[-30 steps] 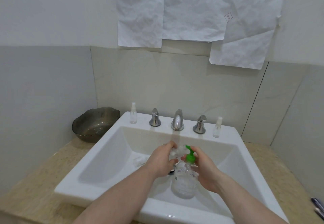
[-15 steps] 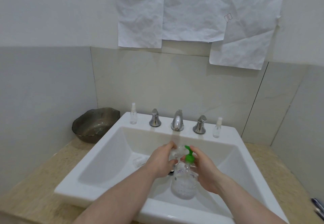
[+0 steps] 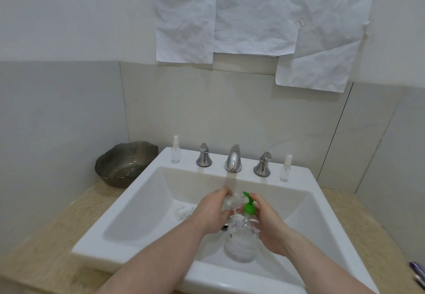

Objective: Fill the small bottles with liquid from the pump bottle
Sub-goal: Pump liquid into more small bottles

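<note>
A clear pump bottle with a green pump head is held above the white sink. My right hand grips its neck and shoulder, with a finger on the green head. My left hand holds a small clear bottle at the pump's spout. Two capped small spray bottles stand on the sink's back ledge, one at the left and one at the right. A small clear piece lies in the basin left of my left hand.
A chrome faucet with two handles stands at the back of the sink. A dark bowl sits on the beige counter at the left. Pens lie at the right edge. Crumpled paper sheets hang on the wall.
The green pump head has sunk slightly toward the bottle. Both hands stay in the same place.
</note>
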### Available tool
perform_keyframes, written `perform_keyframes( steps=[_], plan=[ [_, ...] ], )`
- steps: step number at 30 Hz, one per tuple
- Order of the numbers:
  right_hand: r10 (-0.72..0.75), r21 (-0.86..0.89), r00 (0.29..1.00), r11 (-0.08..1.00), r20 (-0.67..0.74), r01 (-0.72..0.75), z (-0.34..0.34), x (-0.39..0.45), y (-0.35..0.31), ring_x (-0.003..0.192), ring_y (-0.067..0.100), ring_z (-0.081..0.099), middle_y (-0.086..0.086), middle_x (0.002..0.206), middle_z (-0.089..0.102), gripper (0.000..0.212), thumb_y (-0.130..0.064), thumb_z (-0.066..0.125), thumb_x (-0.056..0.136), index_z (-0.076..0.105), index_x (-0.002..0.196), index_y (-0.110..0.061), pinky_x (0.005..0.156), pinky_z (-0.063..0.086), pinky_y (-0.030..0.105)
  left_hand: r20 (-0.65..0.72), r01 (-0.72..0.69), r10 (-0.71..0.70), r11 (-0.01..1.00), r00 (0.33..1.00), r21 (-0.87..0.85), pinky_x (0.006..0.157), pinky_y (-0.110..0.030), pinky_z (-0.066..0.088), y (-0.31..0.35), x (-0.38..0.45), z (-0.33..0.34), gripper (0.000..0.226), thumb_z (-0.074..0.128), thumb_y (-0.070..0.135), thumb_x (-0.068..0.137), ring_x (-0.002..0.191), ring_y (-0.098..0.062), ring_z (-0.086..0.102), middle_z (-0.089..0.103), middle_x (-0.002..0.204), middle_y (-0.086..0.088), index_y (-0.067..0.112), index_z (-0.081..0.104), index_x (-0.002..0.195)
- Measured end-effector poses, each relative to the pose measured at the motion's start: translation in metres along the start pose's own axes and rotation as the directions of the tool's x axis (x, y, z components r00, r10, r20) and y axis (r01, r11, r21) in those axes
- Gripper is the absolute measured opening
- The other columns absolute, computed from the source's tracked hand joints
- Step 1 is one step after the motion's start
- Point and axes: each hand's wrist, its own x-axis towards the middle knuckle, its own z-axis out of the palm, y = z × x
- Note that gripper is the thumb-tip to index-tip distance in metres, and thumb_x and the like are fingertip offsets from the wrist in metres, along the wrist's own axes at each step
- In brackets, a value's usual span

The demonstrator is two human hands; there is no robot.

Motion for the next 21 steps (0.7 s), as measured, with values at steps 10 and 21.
perform_keyframes(
  steps=[10, 21],
  plan=[
    [0.027, 0.009, 1.000, 1.000, 0.015, -0.027, -0.0019, -0.0007, -0.0037, 0.071, 0.016, 0.066, 0.000, 0.087, 0.070, 0.035, -0.046, 0.058, 0.096, 0.074, 0.091, -0.015, 0.069, 0.048, 0.029, 0.011, -0.001, 0.001, 1.000, 1.000, -0.002, 0.097, -0.036, 0.045, 0.0004, 0.0002, 0.0004, 0.042, 0.069, 0.029, 0.092, 0.116, -0.025, 0.058, 0.062, 0.129, -0.001, 0.023, 0.047, 0.128],
    [0.015, -0.004, 0.999, 1.000, 0.043, -0.015, -0.0027, -0.0013, -0.0026, 0.081, 0.018, 0.066, 0.001, 0.091, 0.072, 0.044, -0.056, 0.058, 0.094, 0.078, 0.095, -0.017, 0.076, 0.048, 0.030, -0.008, 0.002, -0.003, 1.000, 1.000, -0.029, 0.091, -0.028, 0.041, 0.0022, -0.0003, -0.0003, 0.041, 0.068, 0.028, 0.093, 0.116, -0.023, 0.057, 0.062, 0.129, 0.000, 0.023, 0.048, 0.128]
  ],
)
